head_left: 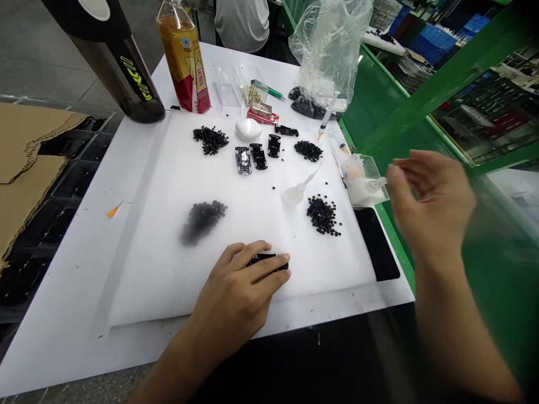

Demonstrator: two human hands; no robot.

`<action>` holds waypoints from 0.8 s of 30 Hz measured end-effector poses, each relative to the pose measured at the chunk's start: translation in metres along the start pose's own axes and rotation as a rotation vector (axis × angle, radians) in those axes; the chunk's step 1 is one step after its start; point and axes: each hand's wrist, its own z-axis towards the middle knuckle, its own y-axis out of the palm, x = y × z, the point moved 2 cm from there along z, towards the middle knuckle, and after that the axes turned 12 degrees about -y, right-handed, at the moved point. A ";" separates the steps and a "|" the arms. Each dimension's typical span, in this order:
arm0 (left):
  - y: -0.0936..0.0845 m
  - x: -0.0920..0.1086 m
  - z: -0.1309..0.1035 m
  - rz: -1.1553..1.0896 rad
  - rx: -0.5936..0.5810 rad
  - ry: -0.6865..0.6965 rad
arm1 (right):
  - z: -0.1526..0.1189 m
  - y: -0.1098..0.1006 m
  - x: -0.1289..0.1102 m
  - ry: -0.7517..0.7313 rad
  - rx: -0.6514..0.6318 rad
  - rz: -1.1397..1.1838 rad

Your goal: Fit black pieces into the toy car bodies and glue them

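Observation:
My left hand (240, 286) is at the front of the white foam mat (168, 292). Its fingers are closed around a small black car-shaped part (261, 258), which they partly cover. My right hand (433, 202) is raised at the right edge of the table, smeared a little by motion. Thumb and fingertips are bent close together; what they hold, if anything, I cannot make out. Near the thumb is a clear plastic box (365, 182) with a whitish container inside. Similar black car-shaped parts (258, 156) lie farther back on the mat.
Piles of tiny black pieces (323, 216) lie around a translucent pointed-tip bottle (295, 193). A phone (377, 244) lies at the right. Behind are a syringe (327, 118), a plastic bag (328, 56), a drink bottle (185, 62) and a dark tumbler (122, 67). Green metal framing (404, 112) borders the right.

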 end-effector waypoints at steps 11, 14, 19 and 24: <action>0.000 -0.002 -0.002 0.001 0.032 0.010 | -0.005 -0.005 0.093 0.241 -0.022 -0.288; 0.000 -0.002 -0.001 0.010 0.100 -0.033 | -0.006 0.001 0.093 0.206 0.000 -0.247; 0.002 -0.001 0.001 -0.015 0.161 -0.038 | -0.006 0.001 0.093 0.166 0.098 -0.265; 0.002 0.000 0.001 -0.040 0.195 -0.070 | 0.000 0.005 0.097 0.158 0.112 -0.269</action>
